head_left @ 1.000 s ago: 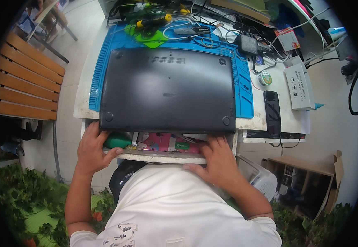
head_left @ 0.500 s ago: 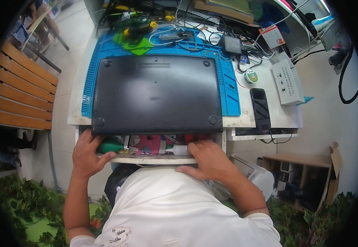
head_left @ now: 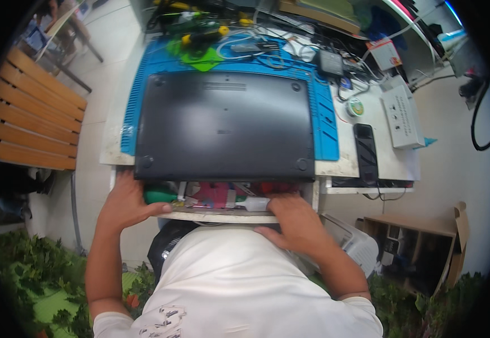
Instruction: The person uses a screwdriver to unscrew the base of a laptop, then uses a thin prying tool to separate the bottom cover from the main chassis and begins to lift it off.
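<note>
A black laptop point(head_left: 222, 127) lies bottom side up on a blue mat point(head_left: 326, 124), over an open drawer point(head_left: 205, 216). My left hand point(head_left: 125, 200) is at the drawer's left end, thumb stretched along the front edge, fingertips partly hidden beside the laptop corner. My right hand point(head_left: 295, 222) reaches over the drawer's right front, thumb apart below the edge, fingertips beside a white bottle point(head_left: 250, 204). Both hands look open. Inside are a green rounded object point(head_left: 157, 195) and pink items point(head_left: 214, 193).
Tools point(head_left: 205, 35), cables and a charger point(head_left: 329, 63) crowd the desk's back. A phone point(head_left: 366, 152), solder spool point(head_left: 355, 107) and white box point(head_left: 399, 115) lie right. A slatted wooden seat point(head_left: 34, 112) stands left, another person point(head_left: 65, 28) beyond; a wooden cabinet point(head_left: 411, 236) is lower right.
The white bottle has come into sight in the drawer beside my right fingers. My right hand has shifted slightly within the drawer; my left stays at its end. The view has shifted slightly.
</note>
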Demonstrator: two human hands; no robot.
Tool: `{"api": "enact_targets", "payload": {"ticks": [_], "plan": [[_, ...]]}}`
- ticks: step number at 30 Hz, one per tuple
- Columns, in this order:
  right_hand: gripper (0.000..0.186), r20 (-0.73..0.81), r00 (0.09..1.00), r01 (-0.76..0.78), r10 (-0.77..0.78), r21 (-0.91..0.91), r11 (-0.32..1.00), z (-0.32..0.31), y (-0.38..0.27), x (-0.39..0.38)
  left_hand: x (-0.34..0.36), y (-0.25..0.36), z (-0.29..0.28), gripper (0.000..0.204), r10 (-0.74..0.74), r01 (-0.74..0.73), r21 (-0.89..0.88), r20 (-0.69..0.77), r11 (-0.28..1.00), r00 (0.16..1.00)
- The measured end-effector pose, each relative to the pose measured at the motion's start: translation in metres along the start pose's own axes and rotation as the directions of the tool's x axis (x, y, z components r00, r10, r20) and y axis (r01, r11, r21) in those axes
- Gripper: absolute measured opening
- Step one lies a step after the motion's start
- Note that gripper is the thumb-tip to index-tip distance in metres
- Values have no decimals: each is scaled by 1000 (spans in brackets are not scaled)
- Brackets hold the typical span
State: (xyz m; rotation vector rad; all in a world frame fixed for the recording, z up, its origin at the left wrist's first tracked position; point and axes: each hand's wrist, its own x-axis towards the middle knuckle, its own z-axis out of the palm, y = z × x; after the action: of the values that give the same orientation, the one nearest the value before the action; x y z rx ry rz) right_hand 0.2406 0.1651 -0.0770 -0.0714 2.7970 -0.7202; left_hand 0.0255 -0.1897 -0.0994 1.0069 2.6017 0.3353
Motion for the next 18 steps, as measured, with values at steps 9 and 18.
{"api": "enact_targets", "payload": {"ticks": [9,18], "plan": [[70,28,996,91,-90,-44,995,-1,-7,25,7,-1,-12,99,242,-233,-96,97,968,966],[51,61,978,196,-201,79,977,-56,-13,-1,-22,37,-61,92,124,-102,-109,223,989,967]]}}
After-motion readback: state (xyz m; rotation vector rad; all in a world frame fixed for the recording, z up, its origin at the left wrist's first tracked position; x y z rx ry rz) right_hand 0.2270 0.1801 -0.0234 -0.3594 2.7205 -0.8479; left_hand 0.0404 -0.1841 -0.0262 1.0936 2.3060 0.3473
